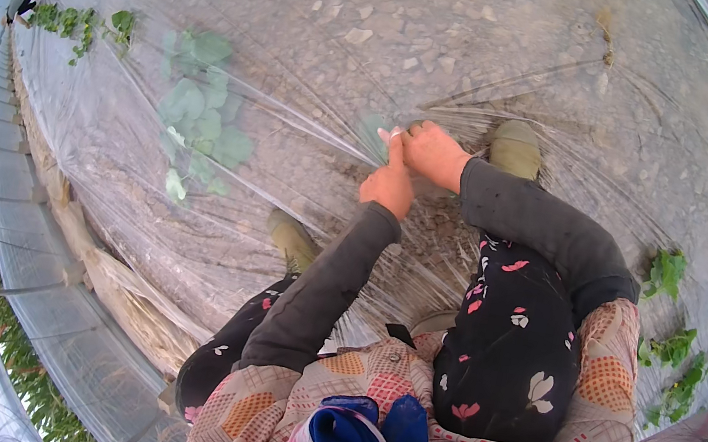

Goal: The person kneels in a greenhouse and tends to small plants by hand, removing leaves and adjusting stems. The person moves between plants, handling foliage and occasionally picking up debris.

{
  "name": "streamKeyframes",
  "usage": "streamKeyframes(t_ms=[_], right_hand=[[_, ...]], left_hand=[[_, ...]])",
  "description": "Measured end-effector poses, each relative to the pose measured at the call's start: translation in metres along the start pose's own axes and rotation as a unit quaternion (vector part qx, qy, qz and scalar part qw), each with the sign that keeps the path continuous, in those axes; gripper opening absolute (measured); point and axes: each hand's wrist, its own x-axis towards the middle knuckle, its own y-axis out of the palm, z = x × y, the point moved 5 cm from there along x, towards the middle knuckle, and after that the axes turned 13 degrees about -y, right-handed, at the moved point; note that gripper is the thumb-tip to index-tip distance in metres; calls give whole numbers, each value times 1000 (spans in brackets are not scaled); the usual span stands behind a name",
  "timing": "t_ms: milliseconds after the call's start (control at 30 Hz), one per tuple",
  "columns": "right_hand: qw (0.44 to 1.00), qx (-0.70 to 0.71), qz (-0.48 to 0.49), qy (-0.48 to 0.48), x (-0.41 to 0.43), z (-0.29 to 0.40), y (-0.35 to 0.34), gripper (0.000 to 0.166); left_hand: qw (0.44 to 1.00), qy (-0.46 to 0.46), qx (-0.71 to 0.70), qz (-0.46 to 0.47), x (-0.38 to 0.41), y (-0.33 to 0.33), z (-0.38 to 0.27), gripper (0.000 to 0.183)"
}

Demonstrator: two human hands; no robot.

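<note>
Clear plastic film (323, 73) lies over stony soil, with folds running in toward my hands. My left hand (391, 181) pinches the gathered film, its index finger pointing up toward my other hand. Touching it on the right, my right hand (433, 153) also grips bunched film, its fingers curled. A pale green leaf (375, 134) shows under the film just beyond my fingertips. Left of my hands, a broad-leaved plant (202, 116) lies beneath the film, a few leaf tips poking out at its lower edge.
My shoes (516, 149) stand either side of my hands. Uncovered vine plants (664, 272) grow at the right; more (69, 22) grow at the upper left, near another person (27, 0). A film-covered wall with hoops (31, 199) runs along the left.
</note>
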Motion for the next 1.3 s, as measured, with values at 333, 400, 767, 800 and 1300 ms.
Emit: streamKeyframes(t_ms=[333, 400, 767, 800, 1300], right_hand=[[991, -48, 63, -111, 20, 19, 29, 36], [986, -23, 130, -105, 23, 21, 40, 37], [985, 40, 104, -128, 28, 24, 39, 37], [985, 18, 92, -145, 26, 24, 42, 36], [981, 163, -104, 10, -9, -18, -10, 16]], left_hand=[[999, 29, 5, 16, -6, 2, 8, 81], [999, 24, 9, 32, -6, 1, 7, 81], [998, 25, -11, 49, -6, 1, 22, 78], [998, 39, -15, 52, -7, 1, 22, 77], [985, 85, -151, 22, 6, 3, 43, 73]])
